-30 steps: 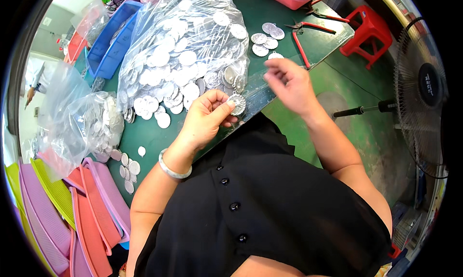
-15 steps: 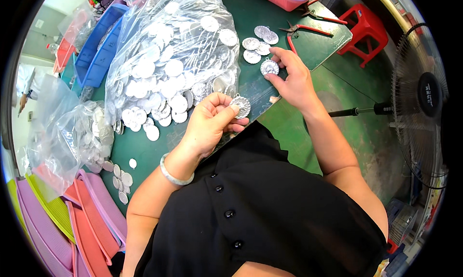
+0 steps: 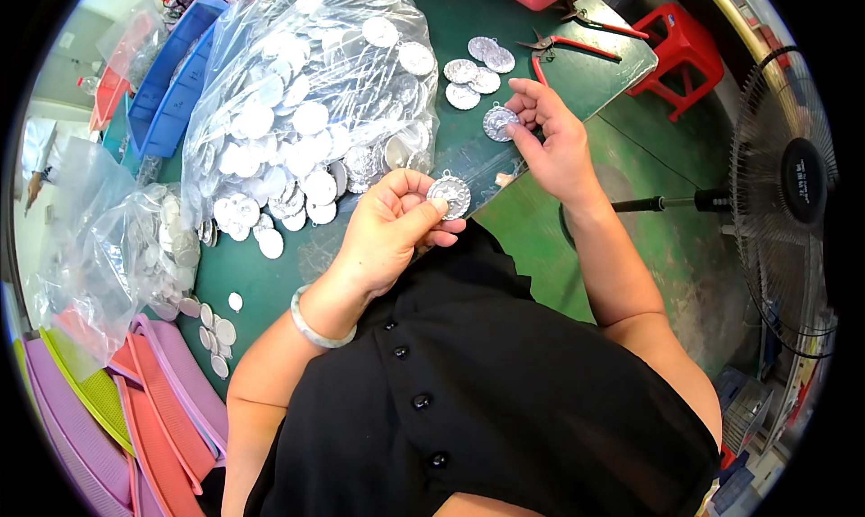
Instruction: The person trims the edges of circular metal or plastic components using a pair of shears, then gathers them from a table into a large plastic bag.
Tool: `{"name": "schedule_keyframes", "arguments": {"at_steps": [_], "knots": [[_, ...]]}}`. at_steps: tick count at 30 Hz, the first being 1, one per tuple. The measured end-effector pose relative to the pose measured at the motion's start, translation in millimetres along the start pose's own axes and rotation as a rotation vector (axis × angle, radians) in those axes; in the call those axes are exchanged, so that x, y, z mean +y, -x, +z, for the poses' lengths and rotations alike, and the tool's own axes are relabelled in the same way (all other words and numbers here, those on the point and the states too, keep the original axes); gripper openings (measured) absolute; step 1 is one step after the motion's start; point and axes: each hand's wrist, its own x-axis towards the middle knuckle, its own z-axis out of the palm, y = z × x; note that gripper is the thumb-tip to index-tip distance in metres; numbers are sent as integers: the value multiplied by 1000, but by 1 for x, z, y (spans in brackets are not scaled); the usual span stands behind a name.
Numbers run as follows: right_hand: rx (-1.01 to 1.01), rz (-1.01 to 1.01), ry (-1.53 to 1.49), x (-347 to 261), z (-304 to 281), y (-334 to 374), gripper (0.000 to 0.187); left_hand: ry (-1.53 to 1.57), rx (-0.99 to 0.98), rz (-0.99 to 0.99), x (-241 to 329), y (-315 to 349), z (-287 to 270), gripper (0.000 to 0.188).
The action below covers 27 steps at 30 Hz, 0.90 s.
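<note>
Spread under your work from 8 o'clock round to 1 is the green bench (image 3: 270,283), with the black fan (image 3: 802,175) off toward 3. The clear bag (image 3: 306,116) full of silver discs fills 11 o'clock, so give its loose plastic a wide berth. Near the centre, your left hand (image 3: 392,224) is pinching a medal (image 3: 452,195) between thumb and fingers, loop toward 12; a light hold by the rim would leave more of its face uncovered. Up between 1 and 2, your right hand (image 3: 554,143) is half curled, thumb at a second medal (image 3: 498,123); whether it grips or merely touches, I cannot tell. Mind the red-handled pliers (image 3: 586,47) at 1, just beyond those fingers, and avoid brushing the loose medals (image 3: 461,71) past 12.
</note>
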Motion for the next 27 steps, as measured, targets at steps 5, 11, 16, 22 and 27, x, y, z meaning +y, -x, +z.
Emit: {"name": "schedule_keyframes", "arguments": {"at_steps": [5,11,16,22,27], "knots": [[17,67,-158,6,-2,1,37,-12,-9,-8,2,0,3,18],[38,126,-176,4,-2,3,33,-14,-37,-25,-1,-2,4,30],[113,12,-46,4,2,6,26,-12,-30,-26,-2,-2,5,29],[117,-69,113,-3,-3,8,21,34,-36,-23,-3,-4,5,29],[-41,71,-71,-22,-7,13,19,46,-26,-3,0,-5,8,29]]}}
